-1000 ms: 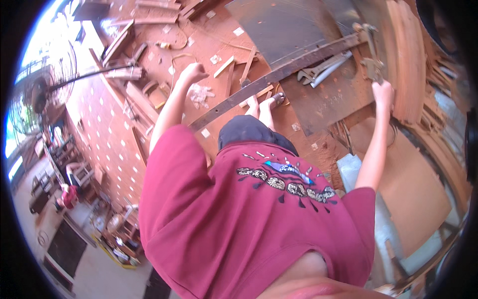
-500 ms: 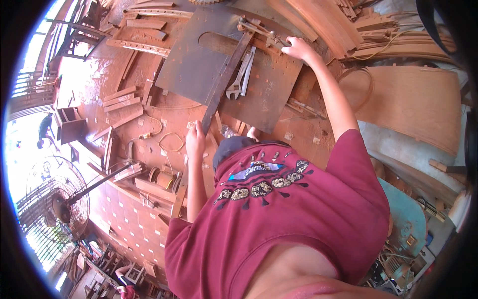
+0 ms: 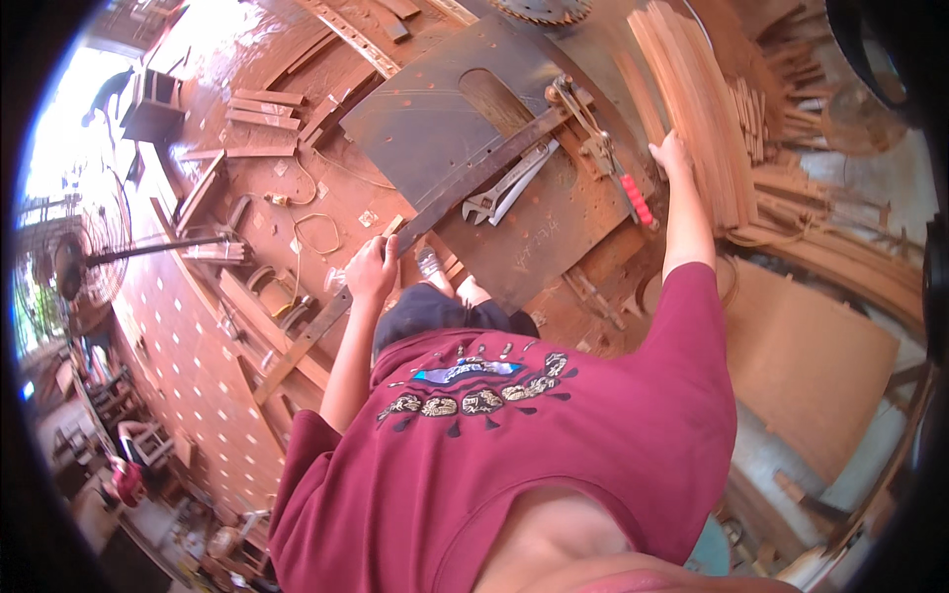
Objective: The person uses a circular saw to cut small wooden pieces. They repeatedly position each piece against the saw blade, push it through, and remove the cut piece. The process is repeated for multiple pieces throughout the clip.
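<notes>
My left hand (image 3: 372, 269) is closed around a long dark bar (image 3: 445, 203), which slants across a dark metal table plate (image 3: 405, 109). At the bar's far end sits a lever clamp (image 3: 583, 124) with a red handle (image 3: 638, 202), free of any hand. My right hand (image 3: 674, 158) reaches past that handle to the near edge of a stack of curved wooden boards (image 3: 697, 109). Its thumb stands apart from the fingers, which are partly hidden and rest at the wood. An adjustable wrench (image 3: 482, 206) lies on the plate beside the bar.
A circular saw blade (image 3: 544, 8) lies beyond the plate. Loose wood strips (image 3: 265, 109) and a yellowish cord (image 3: 314, 233) are on the floor at left, near a standing fan (image 3: 74, 262). A broad wooden panel (image 3: 801, 366) stands at right. Another person (image 3: 127, 479) is far lower left.
My right hand has let go of the clamp handle and moved right to the curved boards. My left hand has come to grip the bar. The view has turned and shifted.
</notes>
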Demonstrator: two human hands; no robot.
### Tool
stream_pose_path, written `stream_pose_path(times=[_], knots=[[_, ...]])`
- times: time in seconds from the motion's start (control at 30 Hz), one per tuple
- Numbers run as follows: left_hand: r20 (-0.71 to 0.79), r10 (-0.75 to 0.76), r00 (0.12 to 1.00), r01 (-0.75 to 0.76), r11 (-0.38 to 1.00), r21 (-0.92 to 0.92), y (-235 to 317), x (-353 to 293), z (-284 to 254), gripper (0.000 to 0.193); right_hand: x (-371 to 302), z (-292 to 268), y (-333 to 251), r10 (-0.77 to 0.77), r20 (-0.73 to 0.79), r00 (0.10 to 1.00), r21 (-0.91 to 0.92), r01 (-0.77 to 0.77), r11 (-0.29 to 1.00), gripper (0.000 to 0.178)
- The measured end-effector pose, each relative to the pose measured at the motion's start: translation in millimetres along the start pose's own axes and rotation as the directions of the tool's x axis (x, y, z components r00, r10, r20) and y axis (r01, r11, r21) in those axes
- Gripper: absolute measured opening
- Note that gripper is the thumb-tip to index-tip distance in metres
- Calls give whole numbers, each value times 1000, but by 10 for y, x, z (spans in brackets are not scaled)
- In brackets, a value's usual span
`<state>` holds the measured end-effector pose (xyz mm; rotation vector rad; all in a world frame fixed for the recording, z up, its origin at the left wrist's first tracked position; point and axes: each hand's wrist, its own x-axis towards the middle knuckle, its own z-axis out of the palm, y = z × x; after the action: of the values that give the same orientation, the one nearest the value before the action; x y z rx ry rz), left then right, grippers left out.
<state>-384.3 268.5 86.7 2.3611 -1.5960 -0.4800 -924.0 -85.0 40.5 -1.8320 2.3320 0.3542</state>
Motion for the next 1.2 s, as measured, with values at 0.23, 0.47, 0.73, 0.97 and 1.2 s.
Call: stream_pose_path(times=[0.23, 0.47, 0.73, 0.97, 1.2], knots=[[-16, 23, 1000, -23, 999, -31, 11, 70, 16, 49, -139, -547, -80, -96, -23, 995, -40, 95, 995, 56], [-36, 26, 999, -27, 999, -39, -28, 40, 61, 53, -786, -1940, -320, -390, -236, 890, -257, 330, 908, 52], [-81, 112, 990, -112, 994, 8, -21, 66, 52, 53, -900, -2676, -1726, -886, -451, 106, -560, 740, 374, 30], [-118, 101, 988, -102, 995, -1, -62, 59, 122, 52, -484, -1715, -3073, -993, -19, 113, -559, 823, 104, 30], [-429, 165, 888, -267, 945, -190, 8, 183, 12, 30, -609, -1644, -2918, -864, 176, 472, -472, 810, 347, 60]])
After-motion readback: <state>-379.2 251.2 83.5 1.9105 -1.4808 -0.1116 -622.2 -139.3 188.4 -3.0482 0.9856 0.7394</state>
